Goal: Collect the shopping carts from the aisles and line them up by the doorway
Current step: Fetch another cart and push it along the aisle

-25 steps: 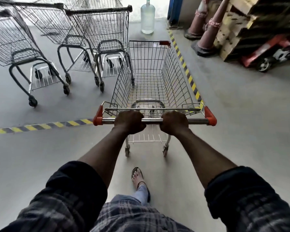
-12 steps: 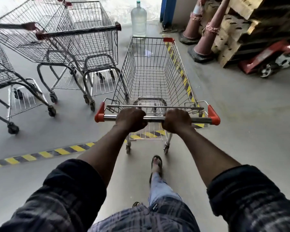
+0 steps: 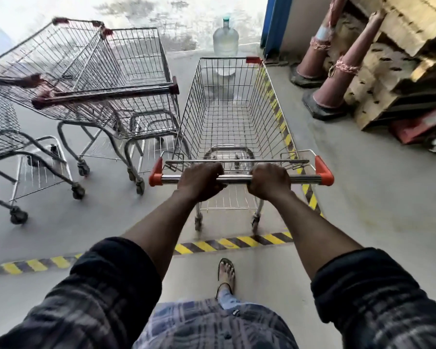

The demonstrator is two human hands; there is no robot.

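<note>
An empty wire shopping cart (image 3: 282, 117) with a steel handle bar and orange end caps stands right in front of me. My left hand (image 3: 200, 181) and my right hand (image 3: 269, 180) both grip its handle bar (image 3: 305, 178), close together near the middle. The cart's basket points toward the bright doorway (image 3: 161, 18). To its left stand three more wire carts side by side: one (image 3: 141, 71) right beside mine, a second (image 3: 61, 61) further left, and a third (image 3: 0, 127) cut off by the left edge.
A large water bottle (image 3: 225, 37) stands on the floor just past my cart's front. Yellow-black floor tape (image 3: 224, 243) crosses under the cart's rear wheels and runs along its right side. Two traffic cones (image 3: 335, 79), stacked wooden pallets (image 3: 398, 46) and a red pallet jack (image 3: 423, 127) fill the right.
I have pushed the cart forward over the tape line toward the doorway. The parked carts and the bottle are nearer, and my cart is alongside the rightmost parked one.
</note>
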